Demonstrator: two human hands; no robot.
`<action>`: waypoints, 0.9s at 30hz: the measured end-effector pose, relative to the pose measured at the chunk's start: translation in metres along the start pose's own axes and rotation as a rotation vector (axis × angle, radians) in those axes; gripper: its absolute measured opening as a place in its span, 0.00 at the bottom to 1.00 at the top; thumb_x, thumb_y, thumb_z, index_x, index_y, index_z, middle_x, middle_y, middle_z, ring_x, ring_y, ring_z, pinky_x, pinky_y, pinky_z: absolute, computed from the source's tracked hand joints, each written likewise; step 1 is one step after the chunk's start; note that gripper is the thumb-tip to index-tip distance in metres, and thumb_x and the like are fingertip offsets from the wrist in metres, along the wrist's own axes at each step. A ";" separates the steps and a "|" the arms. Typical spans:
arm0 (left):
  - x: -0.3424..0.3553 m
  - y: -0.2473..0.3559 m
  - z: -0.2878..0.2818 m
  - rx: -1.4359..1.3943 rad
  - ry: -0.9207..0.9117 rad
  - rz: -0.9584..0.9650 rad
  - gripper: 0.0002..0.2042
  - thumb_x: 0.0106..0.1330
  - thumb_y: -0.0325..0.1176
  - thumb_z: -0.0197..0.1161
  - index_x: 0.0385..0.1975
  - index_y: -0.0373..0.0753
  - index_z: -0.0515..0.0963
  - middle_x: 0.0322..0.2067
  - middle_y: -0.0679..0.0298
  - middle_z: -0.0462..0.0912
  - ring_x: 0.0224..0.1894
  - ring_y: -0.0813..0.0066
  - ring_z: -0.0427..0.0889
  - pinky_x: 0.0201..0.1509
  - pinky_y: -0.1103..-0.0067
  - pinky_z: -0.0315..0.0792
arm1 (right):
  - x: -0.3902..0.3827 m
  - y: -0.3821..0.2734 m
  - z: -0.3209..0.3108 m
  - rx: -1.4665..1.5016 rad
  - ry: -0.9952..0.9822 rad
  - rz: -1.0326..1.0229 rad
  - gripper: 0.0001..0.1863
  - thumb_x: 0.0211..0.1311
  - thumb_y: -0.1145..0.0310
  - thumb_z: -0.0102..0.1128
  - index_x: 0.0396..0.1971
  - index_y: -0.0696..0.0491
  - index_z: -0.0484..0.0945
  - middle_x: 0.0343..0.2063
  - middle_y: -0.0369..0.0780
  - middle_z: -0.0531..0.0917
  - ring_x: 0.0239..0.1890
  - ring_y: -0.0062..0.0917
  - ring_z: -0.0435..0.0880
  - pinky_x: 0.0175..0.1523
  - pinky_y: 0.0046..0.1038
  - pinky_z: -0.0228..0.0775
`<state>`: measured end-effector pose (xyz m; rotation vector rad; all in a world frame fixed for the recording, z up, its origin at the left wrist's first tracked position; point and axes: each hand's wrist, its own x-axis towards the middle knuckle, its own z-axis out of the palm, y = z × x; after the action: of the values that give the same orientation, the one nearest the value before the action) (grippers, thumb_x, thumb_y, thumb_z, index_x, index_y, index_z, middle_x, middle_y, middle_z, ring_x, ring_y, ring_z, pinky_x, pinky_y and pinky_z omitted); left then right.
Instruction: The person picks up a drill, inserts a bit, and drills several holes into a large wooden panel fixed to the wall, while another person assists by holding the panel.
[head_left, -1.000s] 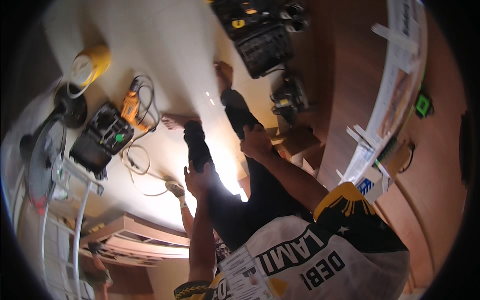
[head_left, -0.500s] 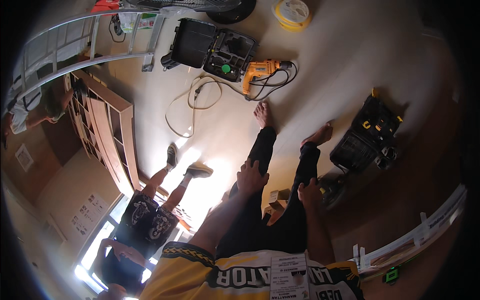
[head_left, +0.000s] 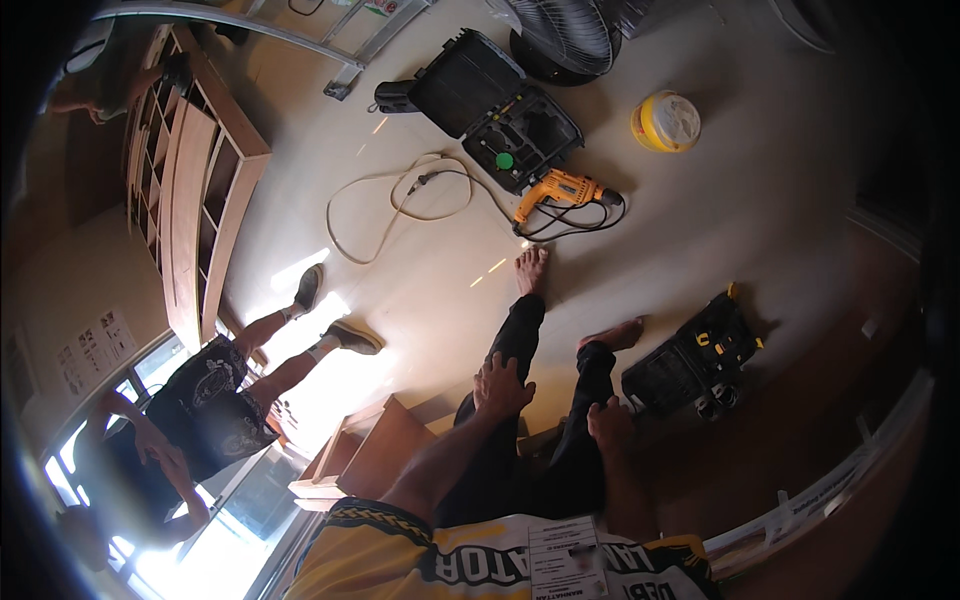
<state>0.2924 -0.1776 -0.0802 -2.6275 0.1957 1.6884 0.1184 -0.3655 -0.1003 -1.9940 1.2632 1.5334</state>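
Observation:
My left hand (head_left: 500,388) lies on my left leg near the knee, over the dark trousers, its fingers spread and nothing in it. On my other leg rests my right hand (head_left: 609,424), loosely bent over the knee, with no object visible in it. Beyond my bare left foot (head_left: 532,270), an orange corded power drill (head_left: 562,190) lies on the floor against an open black tool case (head_left: 512,135). To the right of my legs sits a second open black case (head_left: 690,355) with yellow latches. Neither hand touches the drill or the cases.
A pale cable (head_left: 345,245) loops across the floor. Farther off stand a yellow tub (head_left: 667,122), a black fan (head_left: 565,35) and a metal ladder (head_left: 365,45). A wooden frame (head_left: 225,180), a wooden box (head_left: 375,445) and another person's legs (head_left: 300,365) are on the left.
The view has shifted, so the drill, cases and tub appear lower in it. The wooden box at my left now shows more fully. Both hands stay on my legs.

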 end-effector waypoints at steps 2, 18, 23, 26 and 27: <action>0.001 -0.006 -0.002 -0.047 0.018 -0.007 0.33 0.59 0.53 0.67 0.61 0.37 0.73 0.68 0.44 0.66 0.68 0.43 0.69 0.66 0.48 0.68 | 0.001 -0.008 -0.007 -0.023 0.044 -0.046 0.26 0.67 0.48 0.56 0.54 0.52 0.77 0.50 0.51 0.84 0.54 0.48 0.85 0.57 0.51 0.78; -0.057 -0.027 0.063 -0.424 0.104 0.116 0.30 0.59 0.50 0.67 0.62 0.49 0.77 0.67 0.50 0.69 0.70 0.46 0.67 0.67 0.50 0.68 | -0.032 0.019 -0.053 -0.545 -0.100 -0.733 0.41 0.67 0.34 0.52 0.74 0.42 0.65 0.68 0.57 0.69 0.70 0.57 0.69 0.73 0.53 0.62; -0.087 -0.029 0.072 -0.408 0.072 0.267 0.24 0.62 0.54 0.65 0.54 0.51 0.85 0.65 0.53 0.76 0.72 0.52 0.68 0.71 0.53 0.68 | -0.022 0.061 -0.088 -0.564 -0.350 -0.834 0.42 0.70 0.33 0.49 0.76 0.45 0.63 0.66 0.57 0.74 0.68 0.51 0.73 0.73 0.46 0.62; -0.141 -0.060 0.036 -0.689 0.283 0.086 0.22 0.64 0.54 0.64 0.50 0.47 0.87 0.52 0.52 0.85 0.58 0.54 0.82 0.64 0.58 0.75 | -0.062 0.038 -0.113 -0.643 -0.255 -0.908 0.41 0.70 0.32 0.47 0.73 0.44 0.67 0.62 0.57 0.77 0.67 0.54 0.73 0.70 0.47 0.66; -0.158 -0.076 0.028 -0.821 0.362 -0.002 0.22 0.65 0.54 0.63 0.49 0.46 0.88 0.47 0.51 0.89 0.52 0.54 0.88 0.61 0.60 0.78 | -0.051 0.028 -0.113 -0.733 -0.224 -0.957 0.40 0.69 0.33 0.47 0.72 0.45 0.68 0.62 0.56 0.78 0.67 0.53 0.74 0.69 0.46 0.66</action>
<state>0.2103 -0.0847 0.0472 -3.4745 -0.6419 1.4810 0.1632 -0.4373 -0.0058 -2.1752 -0.4344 1.6732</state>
